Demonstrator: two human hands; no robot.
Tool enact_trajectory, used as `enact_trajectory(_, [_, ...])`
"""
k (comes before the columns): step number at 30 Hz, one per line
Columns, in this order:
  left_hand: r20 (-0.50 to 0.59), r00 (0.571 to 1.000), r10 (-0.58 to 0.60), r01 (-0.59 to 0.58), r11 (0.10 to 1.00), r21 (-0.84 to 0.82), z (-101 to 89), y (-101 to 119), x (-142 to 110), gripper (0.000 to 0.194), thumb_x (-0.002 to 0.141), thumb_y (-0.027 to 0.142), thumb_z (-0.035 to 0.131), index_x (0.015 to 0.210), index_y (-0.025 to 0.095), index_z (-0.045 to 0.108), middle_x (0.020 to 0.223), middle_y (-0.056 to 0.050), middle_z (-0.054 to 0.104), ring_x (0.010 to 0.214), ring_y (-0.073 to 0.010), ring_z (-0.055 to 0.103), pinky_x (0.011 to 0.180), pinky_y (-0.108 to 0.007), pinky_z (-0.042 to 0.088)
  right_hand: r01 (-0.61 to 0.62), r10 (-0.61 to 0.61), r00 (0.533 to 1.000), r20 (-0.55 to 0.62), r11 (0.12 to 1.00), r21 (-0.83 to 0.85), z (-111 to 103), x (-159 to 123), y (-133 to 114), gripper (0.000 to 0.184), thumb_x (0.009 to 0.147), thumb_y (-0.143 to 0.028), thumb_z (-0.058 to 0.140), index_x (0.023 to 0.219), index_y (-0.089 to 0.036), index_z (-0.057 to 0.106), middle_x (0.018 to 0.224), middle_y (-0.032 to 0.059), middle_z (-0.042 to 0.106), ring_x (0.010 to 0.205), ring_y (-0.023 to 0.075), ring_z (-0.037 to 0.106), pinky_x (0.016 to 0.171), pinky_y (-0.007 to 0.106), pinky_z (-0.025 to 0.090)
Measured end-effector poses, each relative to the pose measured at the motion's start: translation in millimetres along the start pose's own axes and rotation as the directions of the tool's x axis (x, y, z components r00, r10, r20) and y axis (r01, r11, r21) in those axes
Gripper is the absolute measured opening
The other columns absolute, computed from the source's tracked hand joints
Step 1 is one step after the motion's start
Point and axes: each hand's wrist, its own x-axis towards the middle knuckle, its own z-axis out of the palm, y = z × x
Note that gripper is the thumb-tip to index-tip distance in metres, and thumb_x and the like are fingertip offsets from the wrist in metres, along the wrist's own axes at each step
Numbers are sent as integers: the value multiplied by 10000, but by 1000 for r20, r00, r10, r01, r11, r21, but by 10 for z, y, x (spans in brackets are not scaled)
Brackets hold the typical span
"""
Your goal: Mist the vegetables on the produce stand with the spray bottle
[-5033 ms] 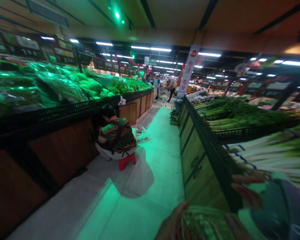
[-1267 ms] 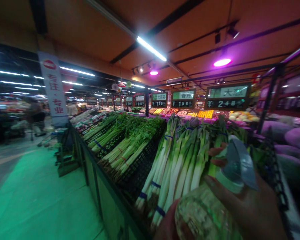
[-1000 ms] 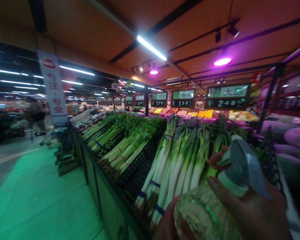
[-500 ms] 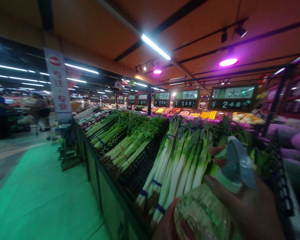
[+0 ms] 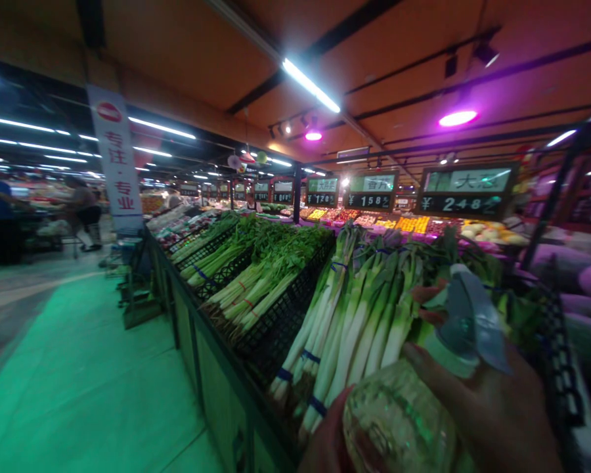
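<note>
A clear spray bottle [image 5: 398,427] with a grey trigger head sits at the bottom right. My right hand [image 5: 492,407] is wrapped round its neck, with fingers on the trigger. My left hand [image 5: 328,443] cups the bottle's base from below, only partly in view. The nozzle points at bundled leeks [image 5: 354,322] tied with blue bands, lying in a black crate just beyond the bottle.
A long produce stand [image 5: 211,355] with black crates of greens [image 5: 256,276] runs from the near right into the distance. Price signs [image 5: 465,190] hang above it. The green-lit aisle floor [image 5: 79,381] lies to the left. People with a cart [image 5: 81,210] stand far left by a white banner [image 5: 115,164].
Five seconds ago I faced down the aisle towards a person sitting on a red stool. The view has since turned right to the leeks. Over the last second the bottle and hands barely shifted.
</note>
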Motion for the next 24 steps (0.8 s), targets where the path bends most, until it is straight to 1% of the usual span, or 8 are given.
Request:
enact_trajectory(2, [33,999,-7,9,999,-39,22,23,4,600,843,504,698,1343,176,643,1255,-110,766,1381,-330,584,1299,-504,190,13,-13,1000,3,1000,-5,15,15,-19,494,773,-561,746,1214,-350,677,1006,47,745,950,311,727,387,201,492])
enact_trajectory(4, [1,1000,-11,11,999,-36,1,24,2,603,792,479,764,1315,199,657,1283,-103,754,1379,-338,582,1283,-509,227,49,-49,999,-2,998,-26,37,23,-33,475,792,-565,731,1209,-346,670,992,46,748,966,313,736,395,206,502])
enact_trajectory(7, [-75,996,-49,44,997,-68,-125,-49,14,584,765,498,796,1273,232,683,1309,-90,750,1356,-334,603,1258,-503,284,143,-143,990,6,984,-104,88,31,-51,360,821,-542,708,1115,-338,677,958,22,769,823,273,759,456,243,558])
enact_trajectory(9, [-93,995,-44,40,998,-47,-235,-117,37,686,721,555,821,1311,241,668,1292,-95,762,1334,-334,625,1255,-496,302,197,-193,980,43,972,-127,135,35,-61,325,826,-525,706,1084,-330,670,951,11,777,735,247,753,474,256,570])
enact_trajectory(11, [-97,995,-4,1,1000,-31,-314,-152,53,808,629,573,877,1329,233,662,1278,-109,769,1331,-360,625,1247,-516,325,196,-190,980,65,976,-99,189,36,-63,373,837,-511,699,1156,-322,654,989,20,774,707,237,741,492,271,581])
enact_trajectory(16, [-184,983,15,-32,995,-90,-259,7,-56,657,716,562,820,1257,208,708,1186,-86,808,1384,-332,588,1289,-494,247,188,-194,973,129,981,54,319,14,-57,536,846,-449,734,1344,-302,602,985,23,762,673,206,723,505,246,595])
enact_trajectory(21, [-228,972,59,-95,984,-149,-172,137,-209,596,694,535,847,1177,199,748,1138,-81,823,1321,-340,643,1273,-512,287,135,-145,980,134,987,84,427,-17,-224,520,838,-477,686,1323,-308,607,1130,39,743,917,283,737,641,345,606])
enact_trajectory(24, [-259,964,60,-104,982,-159,-235,113,-199,569,674,573,848,1102,205,778,1077,-66,834,1311,-342,650,1275,-515,280,172,-181,976,120,981,88,503,-24,-313,461,819,-458,687,1242,-278,649,1093,28,754,887,257,735,786,381,606])
